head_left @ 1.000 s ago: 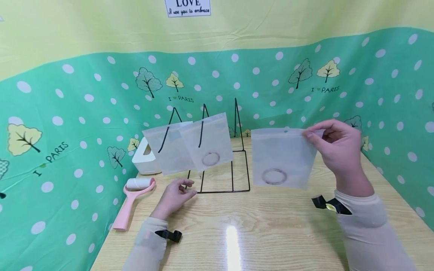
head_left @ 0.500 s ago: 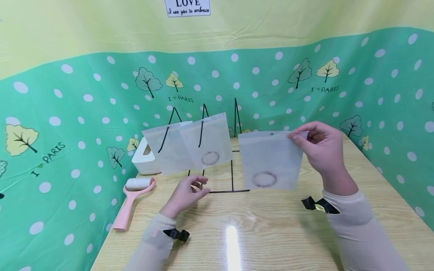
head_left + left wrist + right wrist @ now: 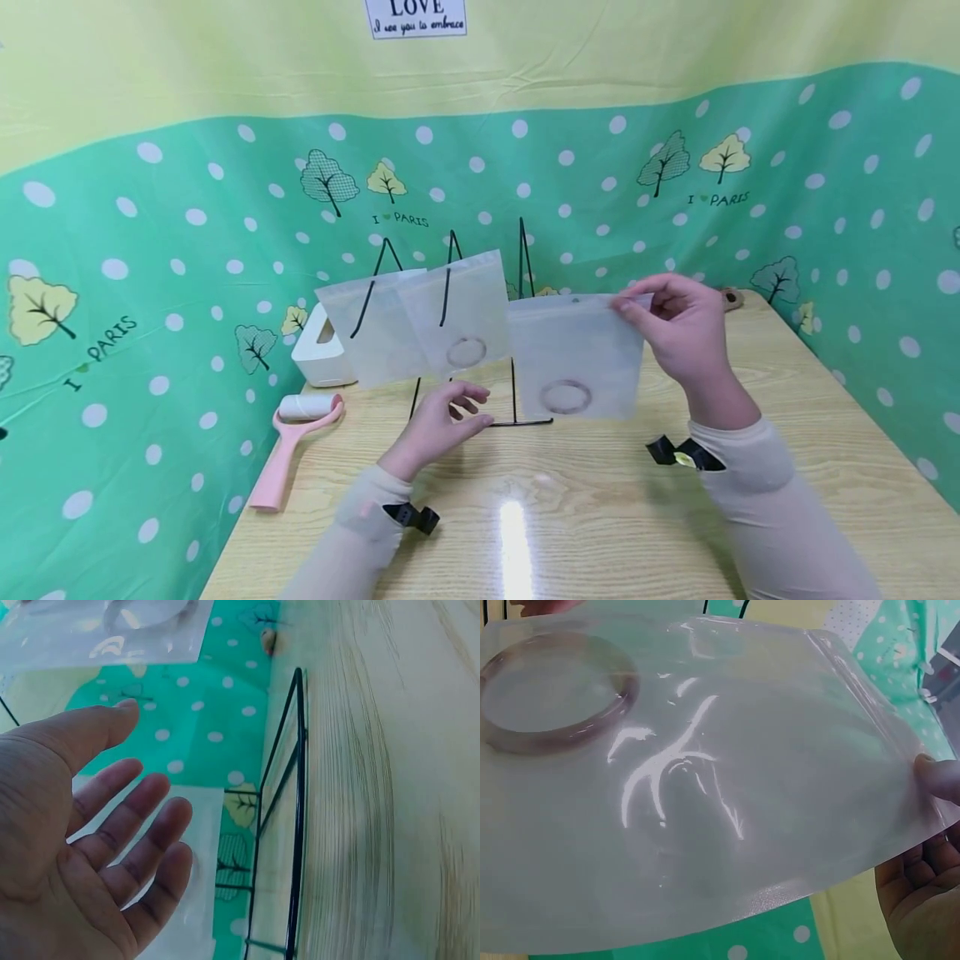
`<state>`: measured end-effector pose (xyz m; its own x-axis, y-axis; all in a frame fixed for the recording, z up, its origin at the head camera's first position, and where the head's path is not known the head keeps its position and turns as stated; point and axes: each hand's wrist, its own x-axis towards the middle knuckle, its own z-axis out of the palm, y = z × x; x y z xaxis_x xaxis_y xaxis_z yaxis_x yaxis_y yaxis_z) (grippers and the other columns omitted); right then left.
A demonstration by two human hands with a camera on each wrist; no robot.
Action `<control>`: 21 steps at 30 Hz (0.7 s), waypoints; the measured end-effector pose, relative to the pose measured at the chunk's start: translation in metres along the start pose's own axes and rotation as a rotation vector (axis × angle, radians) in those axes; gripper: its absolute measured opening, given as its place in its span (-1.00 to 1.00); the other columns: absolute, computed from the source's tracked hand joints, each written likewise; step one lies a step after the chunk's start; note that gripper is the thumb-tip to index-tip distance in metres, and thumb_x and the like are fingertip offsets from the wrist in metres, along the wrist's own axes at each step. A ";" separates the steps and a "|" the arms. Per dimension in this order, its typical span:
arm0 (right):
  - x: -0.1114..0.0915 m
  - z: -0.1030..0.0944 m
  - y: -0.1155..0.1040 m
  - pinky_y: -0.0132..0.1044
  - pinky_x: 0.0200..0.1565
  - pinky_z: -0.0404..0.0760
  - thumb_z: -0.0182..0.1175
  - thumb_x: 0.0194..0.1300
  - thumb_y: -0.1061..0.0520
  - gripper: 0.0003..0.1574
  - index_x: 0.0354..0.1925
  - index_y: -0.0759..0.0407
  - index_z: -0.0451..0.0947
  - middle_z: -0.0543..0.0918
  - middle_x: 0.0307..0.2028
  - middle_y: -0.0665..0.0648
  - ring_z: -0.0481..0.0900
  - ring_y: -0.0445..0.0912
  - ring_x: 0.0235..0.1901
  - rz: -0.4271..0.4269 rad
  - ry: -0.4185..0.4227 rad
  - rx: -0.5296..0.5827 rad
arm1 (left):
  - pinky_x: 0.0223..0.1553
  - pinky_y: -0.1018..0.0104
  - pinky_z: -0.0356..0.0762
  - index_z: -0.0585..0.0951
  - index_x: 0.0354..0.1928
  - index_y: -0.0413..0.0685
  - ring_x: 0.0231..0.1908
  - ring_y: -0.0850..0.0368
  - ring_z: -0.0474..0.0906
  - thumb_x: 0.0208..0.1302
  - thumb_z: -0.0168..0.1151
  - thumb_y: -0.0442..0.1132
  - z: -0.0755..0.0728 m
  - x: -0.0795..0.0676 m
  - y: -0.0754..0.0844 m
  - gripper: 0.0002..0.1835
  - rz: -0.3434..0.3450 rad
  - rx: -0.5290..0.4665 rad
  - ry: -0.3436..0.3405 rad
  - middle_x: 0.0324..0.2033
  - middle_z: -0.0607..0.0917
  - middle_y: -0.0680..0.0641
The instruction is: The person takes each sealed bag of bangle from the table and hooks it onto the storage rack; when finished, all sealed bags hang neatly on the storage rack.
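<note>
In the head view, my right hand [image 3: 678,333] pinches the top right corner of a translucent zip bag [image 3: 577,346] between thumb and fingers. A brownish bangle [image 3: 547,742] lies inside that bag, near its bottom edge. The bag hangs in front of the right part of a black wire rack [image 3: 521,423]. My left hand [image 3: 442,425] hovers by the rack's front base bar, fingers loosely bent, holding nothing. Two similar bags hang on the rack's prongs: a left bag [image 3: 367,333] and a middle bag [image 3: 480,304], which overlaps it and shows a ring inside.
A pink lint roller [image 3: 277,467] lies on the wooden table [image 3: 600,517] at the left. Behind it stands a white box [image 3: 318,367] with an opening on top. Part of a brown wooden object [image 3: 732,298] shows at the back right. Patterned cloth [image 3: 247,167] surrounds the table.
My right hand has carried its bag leftward and slightly down, in front of the rack's right side. My left hand has moved right and slightly up along the rack's front. The hanging bags stay put.
</note>
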<state>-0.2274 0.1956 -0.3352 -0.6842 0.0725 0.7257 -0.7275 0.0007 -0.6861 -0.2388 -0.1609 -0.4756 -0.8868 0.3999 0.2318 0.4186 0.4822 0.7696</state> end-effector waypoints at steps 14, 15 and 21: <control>0.002 0.027 0.004 -0.39 -0.54 0.37 0.45 0.19 0.50 -0.88 -0.28 0.49 0.70 0.76 -0.41 0.13 0.41 -0.11 -0.64 -0.008 -0.014 -0.009 | -0.07 0.10 0.66 0.67 0.14 0.03 -0.11 0.21 0.71 0.35 0.48 -0.15 0.014 0.003 0.015 -0.64 0.032 -0.041 0.018 -0.02 0.74 0.04; 0.002 0.029 0.004 -0.39 -0.54 0.37 0.46 0.19 0.48 -0.89 -0.28 0.47 0.71 0.75 -0.42 0.12 0.39 -0.11 -0.64 -0.003 -0.015 -0.018 | -0.08 0.10 0.66 0.67 0.11 0.03 -0.13 0.21 0.71 0.35 0.48 -0.15 0.014 0.003 0.015 -0.66 0.030 -0.038 0.025 -0.04 0.75 0.04; 0.000 0.038 0.009 -0.38 -0.52 0.41 0.47 0.21 0.45 -0.90 -0.29 0.42 0.72 0.73 -0.43 0.13 0.40 -0.10 -0.61 0.036 -0.036 -0.033 | -0.16 0.18 0.67 0.69 -0.13 0.11 -0.22 0.26 0.69 0.36 0.48 -0.12 0.015 0.006 0.015 -0.85 0.030 -0.011 0.080 -0.25 0.74 0.17</control>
<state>-0.2357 0.1574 -0.3390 -0.7115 0.0373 0.7017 -0.7010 0.0313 -0.7125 -0.2343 -0.1397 -0.4713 -0.8868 0.3504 0.3011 0.4434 0.4624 0.7678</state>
